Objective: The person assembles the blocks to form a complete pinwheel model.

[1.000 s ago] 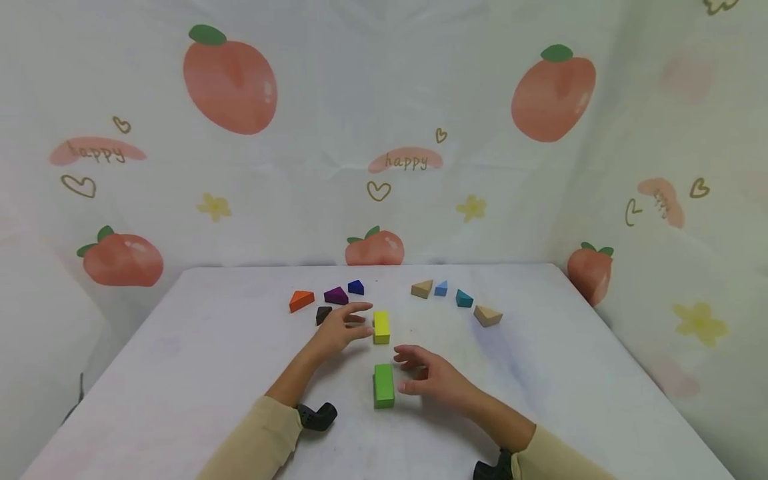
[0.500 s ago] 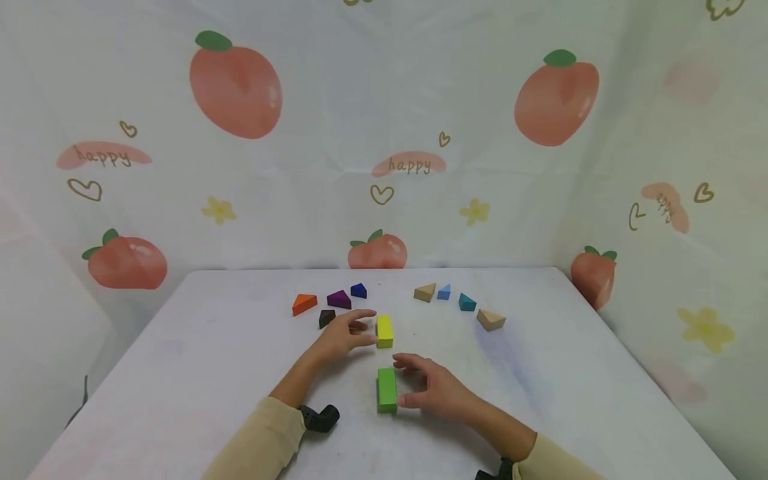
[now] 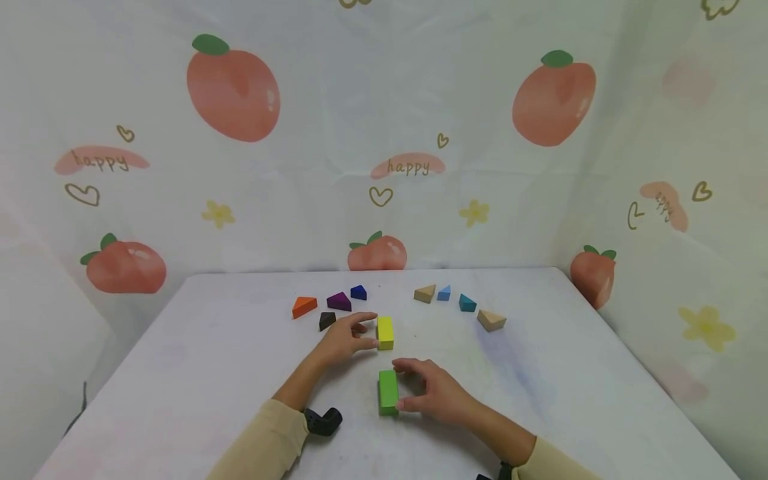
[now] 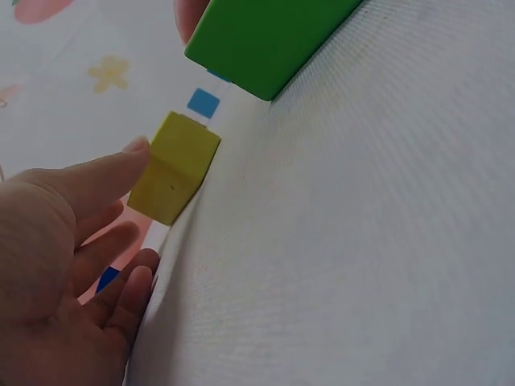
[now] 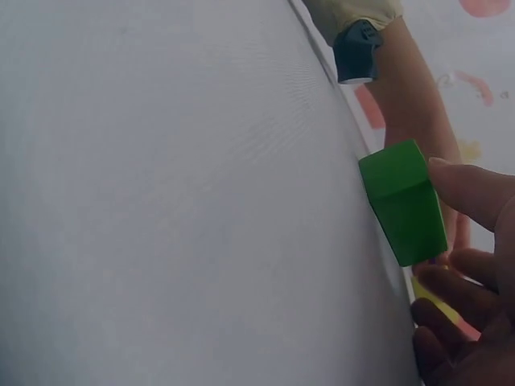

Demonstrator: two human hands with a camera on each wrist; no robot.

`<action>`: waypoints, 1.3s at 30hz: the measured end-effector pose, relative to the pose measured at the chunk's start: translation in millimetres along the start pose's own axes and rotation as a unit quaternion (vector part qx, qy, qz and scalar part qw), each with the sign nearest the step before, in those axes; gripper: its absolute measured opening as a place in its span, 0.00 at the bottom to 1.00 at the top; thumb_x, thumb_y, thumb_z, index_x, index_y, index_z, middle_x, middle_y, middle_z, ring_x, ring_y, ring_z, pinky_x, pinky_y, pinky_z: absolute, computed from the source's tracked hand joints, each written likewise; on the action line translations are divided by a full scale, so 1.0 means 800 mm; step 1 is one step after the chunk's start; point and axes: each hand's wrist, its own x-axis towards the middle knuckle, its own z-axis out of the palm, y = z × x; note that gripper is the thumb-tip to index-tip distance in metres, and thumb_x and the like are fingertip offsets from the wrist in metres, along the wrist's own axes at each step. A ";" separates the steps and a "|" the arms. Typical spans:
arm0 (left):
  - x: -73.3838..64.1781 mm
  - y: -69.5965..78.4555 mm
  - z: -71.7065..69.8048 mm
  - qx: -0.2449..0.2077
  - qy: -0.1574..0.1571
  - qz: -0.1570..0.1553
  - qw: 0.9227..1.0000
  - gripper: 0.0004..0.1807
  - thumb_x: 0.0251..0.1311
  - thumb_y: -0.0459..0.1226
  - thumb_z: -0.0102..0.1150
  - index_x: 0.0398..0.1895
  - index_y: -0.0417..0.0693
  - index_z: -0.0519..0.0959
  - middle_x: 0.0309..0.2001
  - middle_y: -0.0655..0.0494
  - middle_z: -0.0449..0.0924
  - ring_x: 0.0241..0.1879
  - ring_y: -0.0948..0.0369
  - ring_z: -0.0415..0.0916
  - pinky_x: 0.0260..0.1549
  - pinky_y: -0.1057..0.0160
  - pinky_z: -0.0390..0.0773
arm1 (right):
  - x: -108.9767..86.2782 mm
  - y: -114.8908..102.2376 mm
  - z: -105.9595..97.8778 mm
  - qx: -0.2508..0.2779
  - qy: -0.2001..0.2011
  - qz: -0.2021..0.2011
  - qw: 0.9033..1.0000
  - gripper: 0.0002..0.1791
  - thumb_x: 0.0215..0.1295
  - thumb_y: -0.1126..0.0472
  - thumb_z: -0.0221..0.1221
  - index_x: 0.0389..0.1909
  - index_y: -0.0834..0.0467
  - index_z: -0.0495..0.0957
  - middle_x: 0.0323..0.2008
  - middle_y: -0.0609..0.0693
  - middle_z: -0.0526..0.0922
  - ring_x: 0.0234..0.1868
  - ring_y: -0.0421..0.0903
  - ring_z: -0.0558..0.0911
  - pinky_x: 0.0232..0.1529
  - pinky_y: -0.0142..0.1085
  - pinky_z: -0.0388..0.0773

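Observation:
A yellow rectangular block (image 3: 385, 333) lies on the white table, farther away than a green rectangular block (image 3: 388, 393). My left hand (image 3: 341, 340) is left of the yellow block, its thumb tip right at the near left edge and its index finger reaching along toward the far end. From the right, my right hand (image 3: 437, 392) is beside the green block. Its thumb tip meets the near right edge, and its index finger extends past the far end. In the right wrist view the green block (image 5: 404, 203) shows by the thumb, with the other fingers loosely bent below it.
Behind the left hand lie an orange block (image 3: 304, 307), a purple one (image 3: 339, 301), a dark blue one (image 3: 358, 292) and a black one (image 3: 327, 321). Two wooden triangular blocks (image 3: 425, 293), a light blue block (image 3: 444, 293) and a teal block (image 3: 467, 303) sit back right.
My right thumb has closed the small gap to the green block. My left thumb has come up to the yellow block's edge. The head view has shifted slightly; the blocks stay in place.

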 end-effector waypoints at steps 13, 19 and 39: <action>0.002 0.006 0.005 0.021 0.005 0.000 1.000 0.34 0.53 0.43 0.72 0.65 0.52 0.74 0.58 0.53 0.76 0.52 0.53 0.74 0.53 0.51 0.75 | -0.002 -0.004 0.006 -0.033 0.002 0.018 0.999 0.39 0.54 0.47 0.71 0.66 0.52 0.71 0.57 0.41 0.75 0.52 0.43 0.71 0.53 0.42 0.74; 0.005 0.008 0.008 0.034 0.008 -0.008 0.999 0.35 0.53 0.45 0.72 0.66 0.54 0.73 0.61 0.55 0.75 0.54 0.53 0.74 0.52 0.52 0.76 | -0.003 -0.007 0.006 -0.041 0.005 0.016 0.999 0.38 0.54 0.46 0.71 0.65 0.51 0.71 0.57 0.42 0.75 0.53 0.44 0.71 0.55 0.45 0.73; 0.007 0.013 0.017 0.063 0.032 -0.042 0.997 0.34 0.49 0.49 0.74 0.62 0.56 0.77 0.53 0.55 0.79 0.47 0.55 0.74 0.43 0.57 0.79 | 0.002 -0.013 -0.009 -0.068 -0.034 -0.003 0.997 0.35 0.56 0.48 0.70 0.64 0.54 0.72 0.57 0.44 0.76 0.53 0.45 0.73 0.55 0.45 0.74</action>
